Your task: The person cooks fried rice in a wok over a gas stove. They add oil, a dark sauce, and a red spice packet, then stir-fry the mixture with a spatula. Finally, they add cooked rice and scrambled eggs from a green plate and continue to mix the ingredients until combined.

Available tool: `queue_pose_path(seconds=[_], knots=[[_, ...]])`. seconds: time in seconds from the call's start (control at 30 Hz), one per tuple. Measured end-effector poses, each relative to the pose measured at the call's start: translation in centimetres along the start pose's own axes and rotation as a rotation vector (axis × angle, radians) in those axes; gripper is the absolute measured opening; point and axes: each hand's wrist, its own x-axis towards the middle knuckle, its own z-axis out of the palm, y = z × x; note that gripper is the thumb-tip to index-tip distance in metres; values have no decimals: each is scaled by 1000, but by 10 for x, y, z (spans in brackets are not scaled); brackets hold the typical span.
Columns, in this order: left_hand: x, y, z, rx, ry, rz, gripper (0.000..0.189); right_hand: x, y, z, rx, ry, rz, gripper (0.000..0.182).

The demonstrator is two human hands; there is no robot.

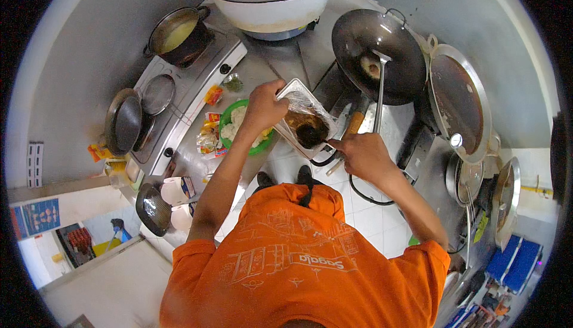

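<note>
My left hand (268,106) grips the upper left rim of a rectangular metal food pan (306,90), held tilted in front of me. Crumpled cling film (301,103) lies over its far part. Brown food or sauce (293,121) shows inside, with a dark ladle or spoon (310,136) in it. My right hand (367,155) is closed around the thin handle of that utensil at the pan's near right edge. Just left of the pan, partly behind my left forearm, a green bowl (225,120) holds white rice (235,124) and something yellow.
A black wok (353,37) with a metal spatula (382,90) sits on the right burner. Beside it stands a wide pan of dark liquid (461,99). On the left are a gas stove (190,90), a pot (181,32) and small packets (210,135). A large lidded pot (271,10) stands ahead.
</note>
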Motion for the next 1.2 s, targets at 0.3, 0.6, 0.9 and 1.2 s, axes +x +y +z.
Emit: queue_pose_path(seconds=[0.3, 0.6, 0.9, 1.2], knots=[[-6, 14, 6, -58, 15, 6, 13, 15, 53, 13, 749, -92, -102, 42], [-9, -16, 3, -5, 55, -78, 19, -28, 57, 51, 1384, 69, 322, 38], [-11, -36, -1, -74, 115, -137, 24, -63, 116, 65, 1134, 821, 590, 37], [-18, -7, -8, -224, 164, -244, 18, -24, 201, 158, 166, 855, 924, 51]])
